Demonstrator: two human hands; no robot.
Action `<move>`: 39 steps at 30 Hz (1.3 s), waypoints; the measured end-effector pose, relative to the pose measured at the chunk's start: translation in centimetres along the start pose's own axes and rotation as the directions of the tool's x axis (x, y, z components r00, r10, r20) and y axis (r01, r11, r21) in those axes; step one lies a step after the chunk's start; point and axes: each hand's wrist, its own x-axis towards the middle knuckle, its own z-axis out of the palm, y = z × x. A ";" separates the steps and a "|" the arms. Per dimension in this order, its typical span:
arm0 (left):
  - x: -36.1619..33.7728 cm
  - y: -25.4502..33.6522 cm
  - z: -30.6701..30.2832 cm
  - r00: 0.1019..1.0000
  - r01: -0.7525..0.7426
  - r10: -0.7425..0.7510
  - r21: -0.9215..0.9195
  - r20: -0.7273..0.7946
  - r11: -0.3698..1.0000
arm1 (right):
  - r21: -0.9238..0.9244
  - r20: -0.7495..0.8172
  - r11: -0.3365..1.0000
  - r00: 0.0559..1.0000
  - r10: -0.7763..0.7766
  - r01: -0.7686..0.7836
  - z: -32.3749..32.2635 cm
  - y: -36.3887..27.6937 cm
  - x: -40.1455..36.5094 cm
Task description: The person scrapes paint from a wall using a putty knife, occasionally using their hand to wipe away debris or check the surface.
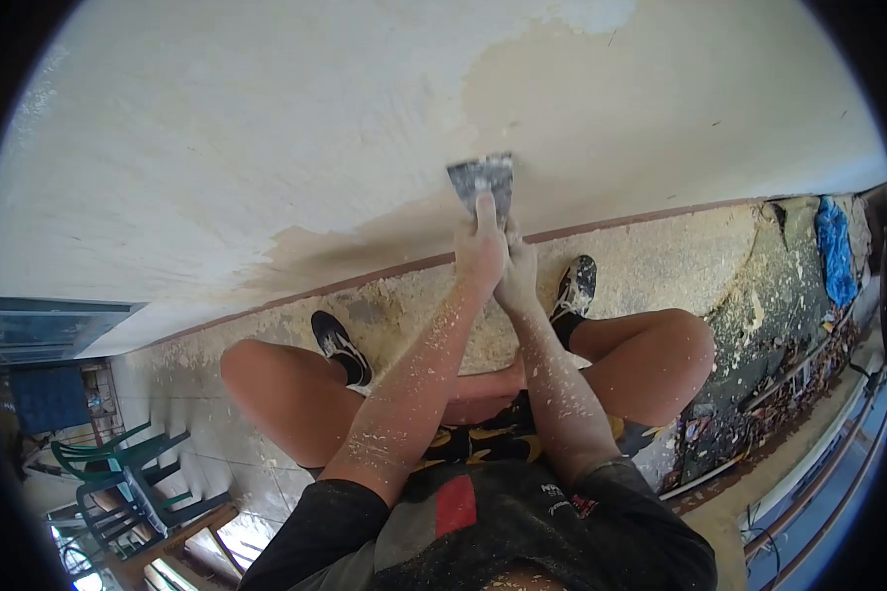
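Note:
A scraper [483, 180] with a broad, dust-smeared metal blade is pressed to the wall [266, 128]. My left hand [480, 251] is closed round its handle, with the thumb stretched up toward the blade. Just beside and below it, my right hand [518, 268] is closed at the same handle. The handle itself is mostly hidden by my fingers. Around the blade, whitish coating meets a bare tan patch [552, 89]. Pale flakes cling to both forearms.
My shoes [340, 347] stand on a floor [660, 241] strewn with flakes, near a reddish strip along the wall's base. Green plastic chairs [133, 483] are at lower left. A blue plastic sheet [835, 251] and debris [759, 404] lie to the right.

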 end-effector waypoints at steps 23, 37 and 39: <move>0.1 -3.0 1.2 0.997 -0.057 0.063 -0.127 0.044 0.990 | 0.020 -0.090 0.999 0.995 -0.042 0.044 -0.6 3.3 0.1; 0.3 1.9 3.2 0.992 -0.127 0.126 0.143 0.018 0.982 | 0.165 -0.038 0.984 0.997 -0.064 0.070 -1.9 -2.4 1.9; 0.3 8.3 6.1 0.974 -0.209 0.212 -0.039 0.086 0.977 | 0.056 0.101 0.997 0.993 0.054 -0.060 -5.0 -10.2 5.0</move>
